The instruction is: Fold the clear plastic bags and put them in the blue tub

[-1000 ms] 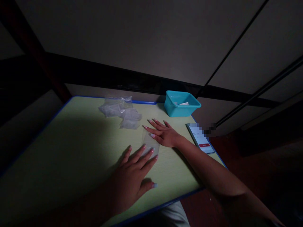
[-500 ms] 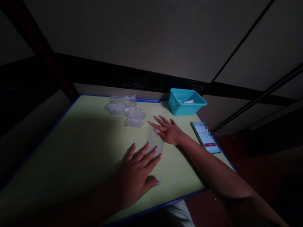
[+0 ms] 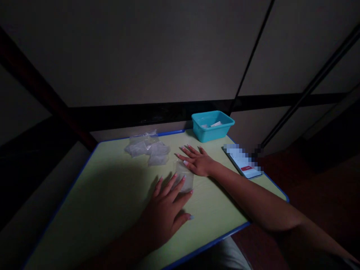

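Observation:
A small clear plastic bag [image 3: 185, 181] lies flat on the pale green table [image 3: 112, 195] between my hands. My left hand [image 3: 165, 210] is open with its fingers spread, and its fingertips rest at the bag's near and left edges. At the bag's far end, my right hand [image 3: 199, 162] is open too, fingers apart and thumb over the bag's top edge. Beyond my hands, several similar clear bags [image 3: 149, 148] lie in a loose, overlapping pile. Parts of the bag near me are hidden under my fingers.
A turquoise plastic basket [image 3: 212, 133] with some white pieces inside stands at the back right corner. A phone [image 3: 243, 161] with a lit screen, partly blurred, lies at the right edge. A wall of panels [image 3: 157, 56] rises behind the table.
The camera view has tilted, so the table and basket sit differently in the picture. Both hands stay spread by the bag, with only slight finger movement.

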`<state>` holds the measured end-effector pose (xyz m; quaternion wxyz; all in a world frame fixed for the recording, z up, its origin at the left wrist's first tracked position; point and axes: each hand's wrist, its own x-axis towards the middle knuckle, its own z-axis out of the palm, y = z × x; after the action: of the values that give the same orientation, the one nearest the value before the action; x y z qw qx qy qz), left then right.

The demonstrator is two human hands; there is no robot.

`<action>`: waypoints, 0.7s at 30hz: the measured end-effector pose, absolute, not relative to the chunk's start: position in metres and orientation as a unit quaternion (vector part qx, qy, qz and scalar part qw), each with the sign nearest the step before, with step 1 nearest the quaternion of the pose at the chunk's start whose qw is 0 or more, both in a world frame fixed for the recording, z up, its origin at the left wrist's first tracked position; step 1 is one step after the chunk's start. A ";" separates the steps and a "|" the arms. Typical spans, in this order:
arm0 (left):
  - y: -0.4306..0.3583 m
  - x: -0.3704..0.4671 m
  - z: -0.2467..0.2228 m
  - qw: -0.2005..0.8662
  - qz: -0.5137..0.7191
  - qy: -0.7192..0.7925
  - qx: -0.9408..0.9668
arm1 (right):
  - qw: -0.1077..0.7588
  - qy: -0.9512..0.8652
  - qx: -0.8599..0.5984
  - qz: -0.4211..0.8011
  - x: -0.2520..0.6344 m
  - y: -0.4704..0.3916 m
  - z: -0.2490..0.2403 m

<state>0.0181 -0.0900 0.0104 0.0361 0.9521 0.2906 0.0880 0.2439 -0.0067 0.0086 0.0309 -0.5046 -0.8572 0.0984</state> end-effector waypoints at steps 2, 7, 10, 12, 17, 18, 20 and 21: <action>-0.087 0.016 0.009 0.031 0.103 0.270 0.957 | 0.040 -0.857 -0.504 0.097 0.244 -0.006 0.007; -0.080 0.011 0.000 0.021 0.142 0.234 0.962 | 0.069 -0.854 -0.503 0.116 0.246 -0.006 0.008; -0.076 0.008 -0.003 -0.003 0.158 0.219 0.963 | 0.102 -0.848 -0.504 0.129 0.249 -0.008 0.009; -0.073 0.008 -0.002 -0.018 0.146 0.203 0.968 | 0.117 -0.843 -0.507 0.136 0.251 -0.009 0.009; -0.071 0.011 0.001 -0.032 0.126 0.185 0.974 | 0.128 -0.840 -0.507 0.146 0.254 -0.013 0.012; -0.071 0.011 0.001 -0.031 0.128 0.185 0.974 | 0.129 -0.839 -0.508 0.146 0.254 -0.013 0.012; -0.071 0.011 0.001 -0.026 0.124 0.185 0.974 | 0.130 -0.839 -0.509 0.145 0.255 -0.014 0.013; -0.071 0.012 0.002 -0.025 0.124 0.186 0.974 | 0.130 -0.839 -0.509 0.146 0.255 -0.015 0.014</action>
<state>0.0115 -0.0714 0.0015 -0.0251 0.9743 0.1861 0.1243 0.2550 -0.0146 0.0137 0.1295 -0.5085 -0.8387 0.1458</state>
